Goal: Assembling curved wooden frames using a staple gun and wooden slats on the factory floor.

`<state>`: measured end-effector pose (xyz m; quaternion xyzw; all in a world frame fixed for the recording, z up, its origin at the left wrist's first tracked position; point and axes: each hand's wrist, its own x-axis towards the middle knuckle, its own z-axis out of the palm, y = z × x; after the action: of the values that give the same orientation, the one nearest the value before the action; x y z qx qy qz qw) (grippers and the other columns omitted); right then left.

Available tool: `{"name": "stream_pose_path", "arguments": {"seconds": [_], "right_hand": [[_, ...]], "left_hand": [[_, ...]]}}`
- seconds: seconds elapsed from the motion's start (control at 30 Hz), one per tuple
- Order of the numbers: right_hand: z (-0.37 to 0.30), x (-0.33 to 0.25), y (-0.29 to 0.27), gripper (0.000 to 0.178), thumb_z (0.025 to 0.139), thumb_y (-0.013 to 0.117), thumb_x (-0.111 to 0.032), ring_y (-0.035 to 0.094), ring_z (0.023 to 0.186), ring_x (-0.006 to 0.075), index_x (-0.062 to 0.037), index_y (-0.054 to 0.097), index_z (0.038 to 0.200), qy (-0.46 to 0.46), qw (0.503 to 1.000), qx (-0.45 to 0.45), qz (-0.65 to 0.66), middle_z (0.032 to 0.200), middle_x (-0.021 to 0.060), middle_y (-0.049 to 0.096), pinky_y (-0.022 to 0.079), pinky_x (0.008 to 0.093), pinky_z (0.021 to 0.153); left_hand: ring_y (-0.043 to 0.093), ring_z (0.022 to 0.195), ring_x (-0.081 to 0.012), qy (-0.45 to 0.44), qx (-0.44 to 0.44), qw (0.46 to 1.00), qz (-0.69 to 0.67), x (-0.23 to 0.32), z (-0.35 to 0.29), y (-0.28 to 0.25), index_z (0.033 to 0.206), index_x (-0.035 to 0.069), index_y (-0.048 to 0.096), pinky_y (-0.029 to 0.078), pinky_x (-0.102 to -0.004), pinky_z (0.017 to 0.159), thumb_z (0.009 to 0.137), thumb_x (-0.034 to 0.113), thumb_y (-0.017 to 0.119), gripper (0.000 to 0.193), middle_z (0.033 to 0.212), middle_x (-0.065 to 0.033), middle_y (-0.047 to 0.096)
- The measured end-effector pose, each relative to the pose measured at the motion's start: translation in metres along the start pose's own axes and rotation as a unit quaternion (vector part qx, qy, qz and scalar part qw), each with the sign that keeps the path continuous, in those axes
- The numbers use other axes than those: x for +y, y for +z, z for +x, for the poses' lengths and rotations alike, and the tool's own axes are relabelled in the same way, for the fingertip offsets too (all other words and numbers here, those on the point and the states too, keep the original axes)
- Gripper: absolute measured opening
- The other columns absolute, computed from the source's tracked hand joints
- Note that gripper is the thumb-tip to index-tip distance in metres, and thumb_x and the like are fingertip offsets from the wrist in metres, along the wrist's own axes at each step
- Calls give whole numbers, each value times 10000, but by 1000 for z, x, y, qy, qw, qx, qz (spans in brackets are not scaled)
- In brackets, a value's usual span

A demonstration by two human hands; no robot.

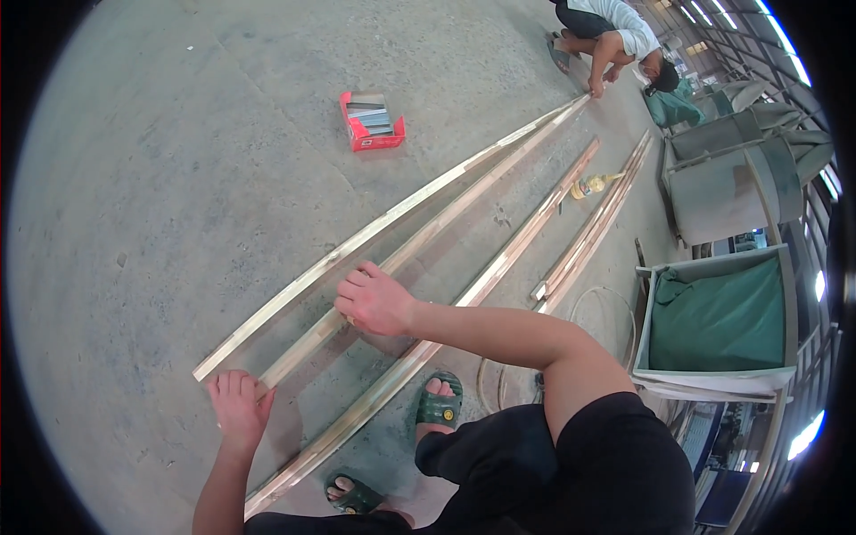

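Note:
A long wooden strip point(308, 349) runs from near me toward the far right, with both my hands on it. My left hand point(239, 406) is closed round its near end. Further along, my right hand point(376, 300) grips the same strip from above, fingers curled over it. Just left of it lies a second, paler wooden strip point(334, 256), which neither hand touches. The two strips converge at their far ends, where a crouching co-worker's hands point(596, 86) are on them.
More wooden strips point(508, 257) lie on the concrete floor to the right, with a yellowish bottle point(588, 185) between them. A red open box point(374, 141) of grey metal pieces sits beyond the pale strip. Bins with a green cover point(713, 312) and a thin hose point(580, 303) are at the right.

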<state>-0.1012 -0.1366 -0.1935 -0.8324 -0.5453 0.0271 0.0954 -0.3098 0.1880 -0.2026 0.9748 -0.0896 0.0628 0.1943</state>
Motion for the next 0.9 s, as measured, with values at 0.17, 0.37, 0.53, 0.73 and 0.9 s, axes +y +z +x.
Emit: {"name": "stream_pose_path", "arguments": {"seconds": [0.17, 0.37, 0.53, 0.73, 0.9], "right_hand": [[-4, 4, 0, 229, 835, 757, -259, 570, 1039, 259, -133, 611, 958, 7, 1000, -4, -2, 995, 53, 556, 419, 457, 1039], [3, 7, 1, 105, 851, 639, -181, 584, 1065, 259, -135, 634, 946, 9, 1000, -1, -15, 1005, 60, 597, 426, 435, 1001], [15, 17, 2, 202, 779, 740, -224, 575, 1011, 243, -150, 619, 922, 7, 997, 76, -26, 964, 39, 566, 429, 420, 968], [37, 29, 9, 165, 784, 740, -223, 581, 1015, 234, -156, 648, 903, 14, 997, 61, -47, 961, 26, 581, 418, 408, 946], [51, 28, 14, 91, 857, 647, -191, 594, 1027, 245, -151, 675, 934, 27, 998, 53, -29, 972, 49, 612, 430, 417, 945]], "left_hand": [[562, 1045, -350, -1, -34, 999, -38, -1, 13, -4, 994, 78, 606, 409, -501, 964, 648, 192, 943, 496, 1033, -116, 596], [559, 1048, -361, -37, -72, 994, -70, -4, 22, -14, 990, 73, 601, 406, -483, 936, 649, 182, 943, 495, 1036, -128, 589], [574, 1055, -346, -75, -33, 995, -57, -10, 31, -12, 990, 72, 613, 407, -475, 941, 681, 187, 932, 459, 1045, -114, 614], [578, 1072, -346, -56, -5, 998, -6, -23, 45, -11, 1032, 74, 623, 414, -476, 956, 710, 178, 916, 447, 1061, -115, 619], [585, 1086, -343, -65, -1, 998, 12, -33, 48, -8, 1025, 75, 636, 418, -482, 969, 720, 170, 911, 421, 1060, -108, 627]]}}
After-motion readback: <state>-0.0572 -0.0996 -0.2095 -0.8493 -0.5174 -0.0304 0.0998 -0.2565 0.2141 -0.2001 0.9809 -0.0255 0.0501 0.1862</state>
